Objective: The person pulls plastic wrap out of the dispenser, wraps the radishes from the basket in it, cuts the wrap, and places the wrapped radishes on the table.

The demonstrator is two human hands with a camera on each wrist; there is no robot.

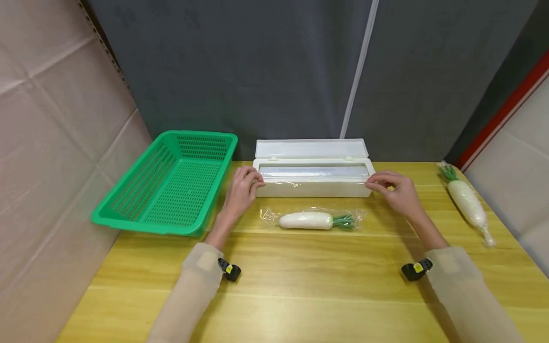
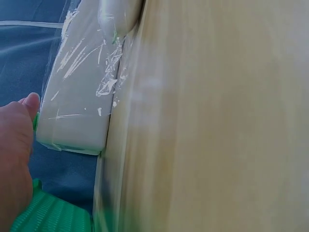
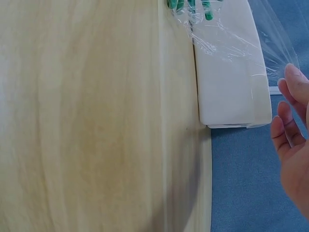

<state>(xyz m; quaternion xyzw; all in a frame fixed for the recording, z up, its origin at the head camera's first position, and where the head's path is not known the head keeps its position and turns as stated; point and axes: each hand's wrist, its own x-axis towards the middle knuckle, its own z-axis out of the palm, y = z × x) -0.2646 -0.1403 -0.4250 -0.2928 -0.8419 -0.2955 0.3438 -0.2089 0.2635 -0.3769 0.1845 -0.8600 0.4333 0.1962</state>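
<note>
Near the back of the table stands a white cling film box (image 1: pixel 313 190) with its lid (image 1: pixel 311 148) raised and a roll of film (image 1: pixel 315 171) inside. My left hand (image 1: pixel 242 189) pinches one corner of a clear sheet of cling film (image 1: pixel 296 184) at the box's left end. At the right end, my right hand (image 1: pixel 395 190) pinches the other corner between thumb and forefinger; in the right wrist view the film (image 3: pixel 273 36) stretches taut from those fingertips. In front of the box lies a white radish (image 1: pixel 305 220) with green leaf stubs, loosely covered in film.
A green plastic basket (image 1: pixel 206 221) stands at the left, close to my left forearm. Another wrapped white radish (image 1: pixel 467 202) lies at the far right of the wooden table (image 1: pixel 309 295). A dark grey panel (image 1: pixel 257 76) rises behind the box.
</note>
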